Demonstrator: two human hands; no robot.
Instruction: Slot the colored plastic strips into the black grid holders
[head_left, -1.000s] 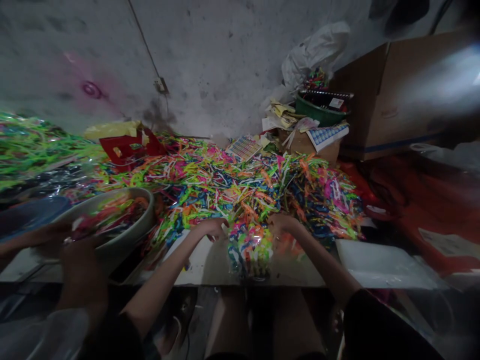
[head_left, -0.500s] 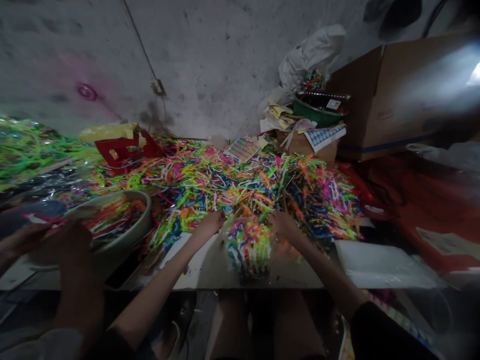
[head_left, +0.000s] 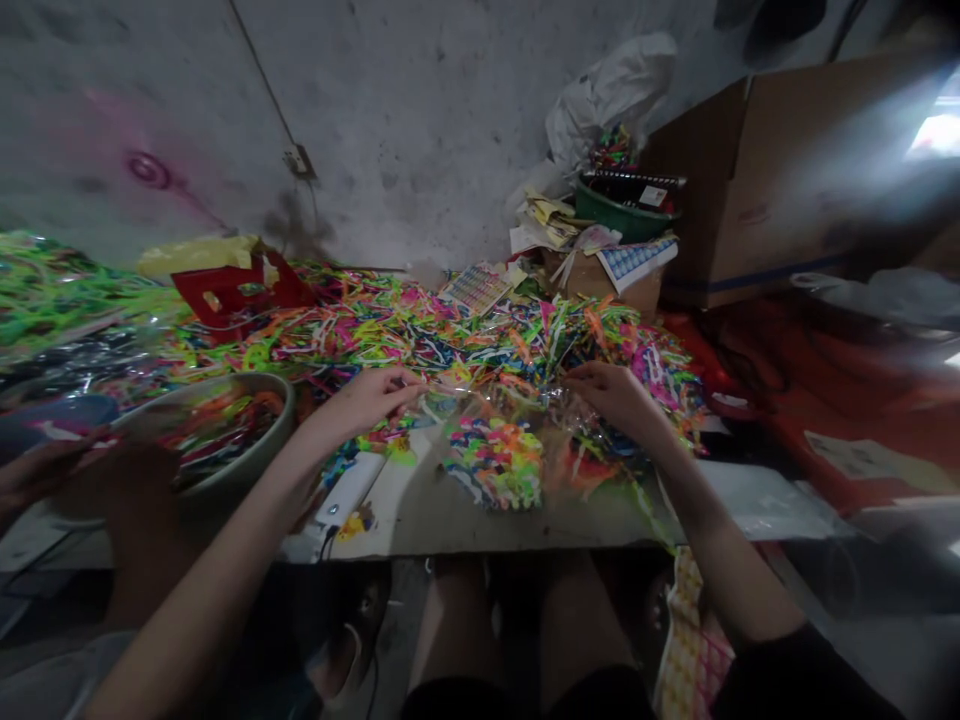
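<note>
A clear plastic bag (head_left: 496, 462) filled with small, bright-coloured plastic pieces lies on the table in front of me. My left hand (head_left: 386, 392) pinches the left corner of its open end. At the opposite corner, the fingers of my right hand (head_left: 606, 390) are closed on the clear film. Between both hands the bag's mouth is stretched wide, and the pieces are bunched in its lower part. Beyond the bag spreads a big heap of the same kind of colourful pieces (head_left: 420, 320). What exactly the pieces are is too small to tell.
At left, a co-worker's hands (head_left: 52, 470) work over a pale tub (head_left: 281, 425) of coloured pieces. A white flat device (head_left: 352, 492) with a cable lies near the table's front edge. Clear plastic bags (head_left: 772, 500) are stacked at right. A red box (head_left: 240, 290) stands behind.
My hands have moved apart and upward, pulling the bag's mouth out sideways. The filled part now lies flatter on the table. The view has shifted slightly.
</note>
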